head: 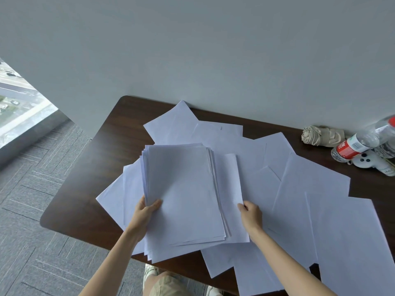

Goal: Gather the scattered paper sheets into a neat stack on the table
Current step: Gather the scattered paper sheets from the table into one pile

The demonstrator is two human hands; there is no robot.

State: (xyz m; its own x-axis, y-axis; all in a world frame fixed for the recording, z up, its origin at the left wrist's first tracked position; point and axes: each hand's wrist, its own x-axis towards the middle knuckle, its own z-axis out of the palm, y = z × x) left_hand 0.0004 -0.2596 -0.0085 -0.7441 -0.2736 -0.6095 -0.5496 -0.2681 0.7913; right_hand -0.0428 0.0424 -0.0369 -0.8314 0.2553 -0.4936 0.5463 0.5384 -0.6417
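My left hand [147, 210] grips the uneven stack [183, 195] at its left edge, thumb on top, fingers beneath, apparently holding it over the table [89, 167] to take more pages. Just right of the stack, my right hand [251, 212] pinches one loose sheet [232, 184] by its edge, probably the next to join. Beyond those fingers, scattered sheets [310, 189] fan outward; a bottle [352, 146] lies far right.
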